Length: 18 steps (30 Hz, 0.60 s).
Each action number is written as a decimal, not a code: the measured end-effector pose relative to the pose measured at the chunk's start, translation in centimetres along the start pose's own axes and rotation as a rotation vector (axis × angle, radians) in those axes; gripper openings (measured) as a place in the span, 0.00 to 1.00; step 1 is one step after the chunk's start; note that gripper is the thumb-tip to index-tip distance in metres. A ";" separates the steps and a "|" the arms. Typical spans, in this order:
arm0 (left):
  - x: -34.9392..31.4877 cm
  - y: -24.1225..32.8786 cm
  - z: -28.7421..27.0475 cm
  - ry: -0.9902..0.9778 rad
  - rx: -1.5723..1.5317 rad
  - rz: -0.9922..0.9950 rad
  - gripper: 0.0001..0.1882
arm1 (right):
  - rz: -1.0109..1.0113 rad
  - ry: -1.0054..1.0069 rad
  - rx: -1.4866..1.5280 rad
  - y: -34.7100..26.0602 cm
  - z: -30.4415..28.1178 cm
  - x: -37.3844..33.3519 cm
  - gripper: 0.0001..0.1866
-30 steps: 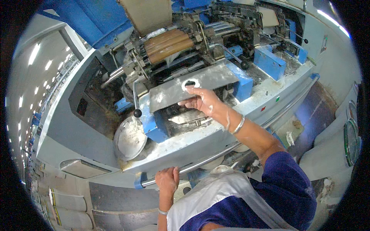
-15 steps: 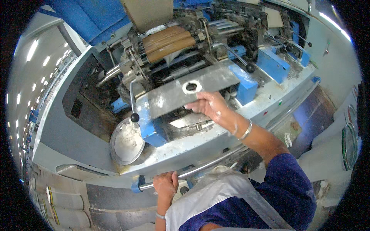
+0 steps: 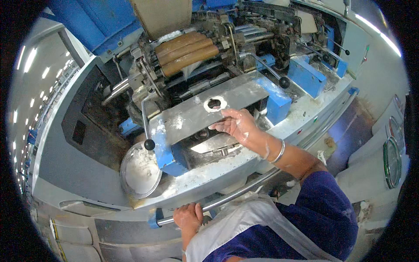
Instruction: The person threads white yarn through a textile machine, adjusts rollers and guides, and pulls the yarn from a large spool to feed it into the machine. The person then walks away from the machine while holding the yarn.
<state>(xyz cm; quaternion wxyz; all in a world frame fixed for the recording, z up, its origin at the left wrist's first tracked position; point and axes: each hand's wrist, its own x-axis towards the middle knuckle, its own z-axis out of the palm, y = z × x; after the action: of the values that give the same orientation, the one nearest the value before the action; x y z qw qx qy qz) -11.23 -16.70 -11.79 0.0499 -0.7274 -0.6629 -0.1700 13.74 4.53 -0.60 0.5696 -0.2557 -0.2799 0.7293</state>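
My left hand (image 3: 188, 217) is closed round the left end of a metal handrail (image 3: 235, 193) along the machine's front. My right hand (image 3: 238, 125), dusted with white powder, is by the front edge of a grey metal plate (image 3: 187, 118). Its thumb is over the plate's edge and its curved fingers lie apart below it. Nothing shows between them, and I cannot tell whether they touch the plate. Just behind the thumb is a round hole (image 3: 214, 104) ringed with white powder. A round metal pan (image 3: 140, 172) of white powder sits left of the plate.
Brown rollers (image 3: 187, 53) lie behind the plate among metal shafts. Levers with black ball knobs (image 3: 149, 144) stick out on both sides of the plate. Blue blocks (image 3: 279, 102) flank it. White cylindrical containers with a green-rimmed opening (image 3: 392, 165) stand at far right.
The view has shifted slightly, so the machine sits a little further left. My right hand is slightly lower, a bit further from the hole. My left hand stays on the handrail.
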 end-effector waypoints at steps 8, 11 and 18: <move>-0.1 -0.1 -0.1 -0.027 -0.005 0.003 0.13 | -0.010 -0.009 0.112 0.3 1.1 2.8 0.12; 0.0 0.0 -0.1 -0.002 -0.003 0.006 0.13 | 0.030 -0.006 0.119 0.5 1.0 2.8 0.12; 0.2 0.0 -0.2 -0.009 -0.067 -0.011 0.13 | 0.020 -0.067 0.104 -0.6 -0.1 6.8 0.10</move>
<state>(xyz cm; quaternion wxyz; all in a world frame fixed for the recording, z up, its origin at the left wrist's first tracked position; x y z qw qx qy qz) -11.28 -16.61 -11.53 0.0216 -0.7259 -0.6609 -0.1892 12.69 11.24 -0.60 0.5650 -0.2041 -0.2579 0.7567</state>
